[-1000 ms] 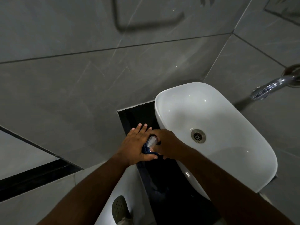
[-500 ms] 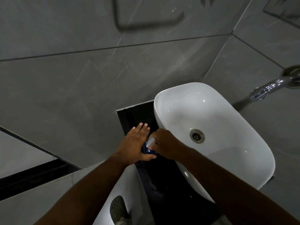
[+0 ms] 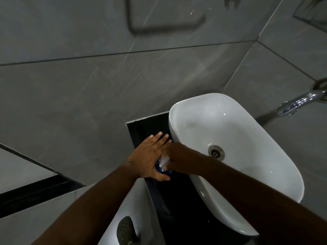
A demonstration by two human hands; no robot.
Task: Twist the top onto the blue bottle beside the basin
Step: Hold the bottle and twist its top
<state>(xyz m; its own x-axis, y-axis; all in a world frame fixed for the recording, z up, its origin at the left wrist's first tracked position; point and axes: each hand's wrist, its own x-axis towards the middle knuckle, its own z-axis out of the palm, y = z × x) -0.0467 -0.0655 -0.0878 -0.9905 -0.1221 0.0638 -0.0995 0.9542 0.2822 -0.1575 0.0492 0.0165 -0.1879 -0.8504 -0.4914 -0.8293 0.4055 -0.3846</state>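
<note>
blue bottle [image 3: 163,169] on black counter [image 3: 146,126] | both hands gripping | grey tiled wall [image 3: 88,85]

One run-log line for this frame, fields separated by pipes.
left hand: braces blue bottle | right hand: closed on white top | site: black counter beside white basin | top seating: cannot tell

I find no text, label, brand, number or sign that I can read. The blue bottle [image 3: 163,169], just left of the white basin [image 3: 247,174], shows only a sliver of blue and a pale top between my hands, with no lettering I can make out.
</note>
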